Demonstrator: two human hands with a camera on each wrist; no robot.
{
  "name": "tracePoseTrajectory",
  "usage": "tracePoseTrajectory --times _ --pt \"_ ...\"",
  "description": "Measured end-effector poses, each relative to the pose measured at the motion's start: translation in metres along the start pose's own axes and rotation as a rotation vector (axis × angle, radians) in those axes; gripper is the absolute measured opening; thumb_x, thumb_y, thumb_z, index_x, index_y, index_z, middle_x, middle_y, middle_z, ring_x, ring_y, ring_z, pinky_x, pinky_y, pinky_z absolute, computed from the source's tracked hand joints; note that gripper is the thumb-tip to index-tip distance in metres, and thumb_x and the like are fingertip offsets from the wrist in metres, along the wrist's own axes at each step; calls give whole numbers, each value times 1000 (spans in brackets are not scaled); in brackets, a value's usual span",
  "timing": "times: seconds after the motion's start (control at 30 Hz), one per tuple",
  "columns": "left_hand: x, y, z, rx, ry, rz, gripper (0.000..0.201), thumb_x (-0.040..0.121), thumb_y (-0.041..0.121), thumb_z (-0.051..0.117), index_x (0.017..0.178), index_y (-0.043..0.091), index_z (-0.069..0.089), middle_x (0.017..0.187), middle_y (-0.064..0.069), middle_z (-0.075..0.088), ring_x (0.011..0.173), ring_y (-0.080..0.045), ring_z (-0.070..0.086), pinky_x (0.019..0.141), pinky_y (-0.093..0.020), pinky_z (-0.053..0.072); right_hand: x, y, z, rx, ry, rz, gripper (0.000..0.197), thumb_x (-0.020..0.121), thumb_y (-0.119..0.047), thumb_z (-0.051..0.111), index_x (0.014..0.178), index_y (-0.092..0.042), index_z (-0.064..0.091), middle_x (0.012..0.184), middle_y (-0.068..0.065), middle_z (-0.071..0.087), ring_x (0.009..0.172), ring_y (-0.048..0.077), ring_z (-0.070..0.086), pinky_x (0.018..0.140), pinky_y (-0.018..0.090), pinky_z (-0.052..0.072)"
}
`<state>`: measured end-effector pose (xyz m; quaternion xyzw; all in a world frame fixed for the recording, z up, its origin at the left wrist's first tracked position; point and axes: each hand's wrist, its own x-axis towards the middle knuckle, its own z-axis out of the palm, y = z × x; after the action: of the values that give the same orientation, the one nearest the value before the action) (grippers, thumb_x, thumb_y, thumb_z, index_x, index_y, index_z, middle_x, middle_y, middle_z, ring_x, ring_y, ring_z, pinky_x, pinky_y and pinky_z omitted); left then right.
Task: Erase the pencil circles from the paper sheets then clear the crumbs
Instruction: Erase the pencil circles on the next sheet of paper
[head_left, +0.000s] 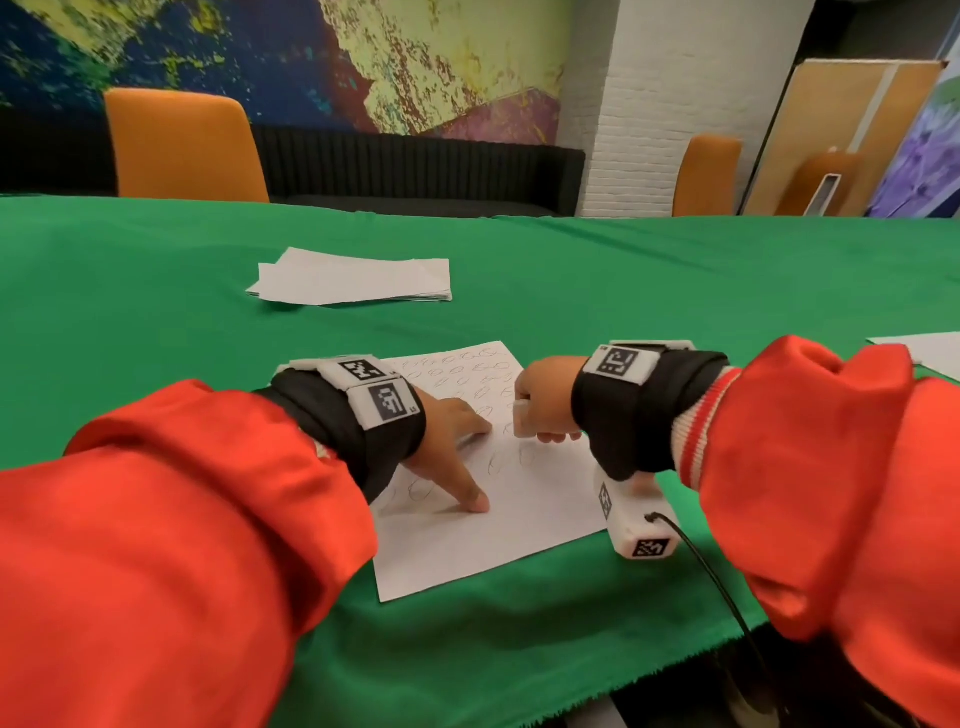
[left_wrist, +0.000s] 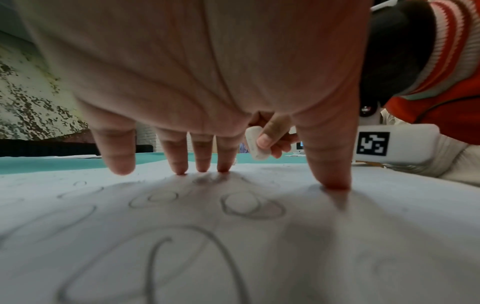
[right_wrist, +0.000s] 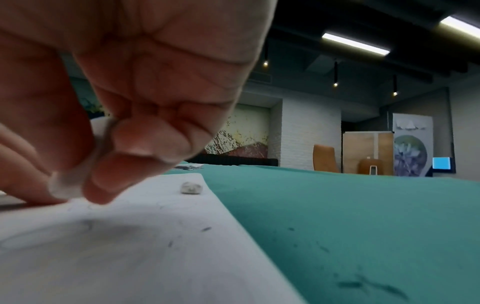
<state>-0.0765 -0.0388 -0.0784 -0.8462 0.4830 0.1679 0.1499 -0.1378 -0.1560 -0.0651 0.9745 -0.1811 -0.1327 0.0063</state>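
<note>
Green cloth (head_left: 597, 270) covers the wide table across the middle of the head view, with orange chairs and a painted wall along the top of the frame; a white paper sheet with pencil circles (head_left: 498, 525) lies at lower centre, its long axis running from the lower left of the frame up toward the upper right, its upper rows full of circles and its lower part mostly bare.

A small white block eraser (head_left: 521, 418) stands nearly upright just above centre, long axis top to bottom, its lower end at or just above the paper; which of the two cannot be told. The right hand (head_left: 545, 397) pinches it, thumb on one side and curled fingers on the other. The left hand (head_left: 452, 441) is spread wide to the left of the eraser, straight fingertips (left_wrist: 223, 164) and thumb pressing the sheet flat.

Only the left wrist view shows the fingertips planted on the paper among large pencil loops, with the eraser (left_wrist: 255, 143) tilted in the right hand's grip behind them; only the right wrist view shows dark eraser crumbs (right_wrist: 369, 284) scattered on the cloth at lower right and a small grey lump (right_wrist: 191, 187) near the sheet's far edge; only the head view shows a loose stack of white sheets (head_left: 353, 278) further up the table, well apart from the hands.
</note>
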Motion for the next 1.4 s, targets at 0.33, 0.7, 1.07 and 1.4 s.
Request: tracePoseTrajectory --times 0.33,0.7,1.07,1.4 --pt "1 2 0 3 19 65 81 88 54 55 151 25 13 157 10 14 142 -14 21 112 -33 21 2 -7 7 -193 -140 -117 19 91 -20 50 102 -12 62 87 0 62 65 13 52 50 17 34" --pt "0 1 0 -6 5 74 82 88 53 55 152 24 11 158 9 10 143 -13 17 113 -34 18 7 -5 5 -221 -136 -158 14 89 -20 52 75 -18 53 81 -1 60 77 16 53 54 18 35" --pt "3 0 1 3 -10 66 83 88 54 55 152 27 10 158 11 8 143 -13 18 113 -35 18 12 -9 -2 -199 -141 -137 15 87 -21 55 94 -12 66 64 -6 54 60 11 51 51 17 37" --pt "1 3 1 16 -15 61 82 90 52 52 153 26 6 159 10 3 144 -13 12 114 -35 16 11 -9 -4 -235 -154 -109 18 89 -22 54 99 -12 66 67 -6 55 59 10 49 51 16 35"
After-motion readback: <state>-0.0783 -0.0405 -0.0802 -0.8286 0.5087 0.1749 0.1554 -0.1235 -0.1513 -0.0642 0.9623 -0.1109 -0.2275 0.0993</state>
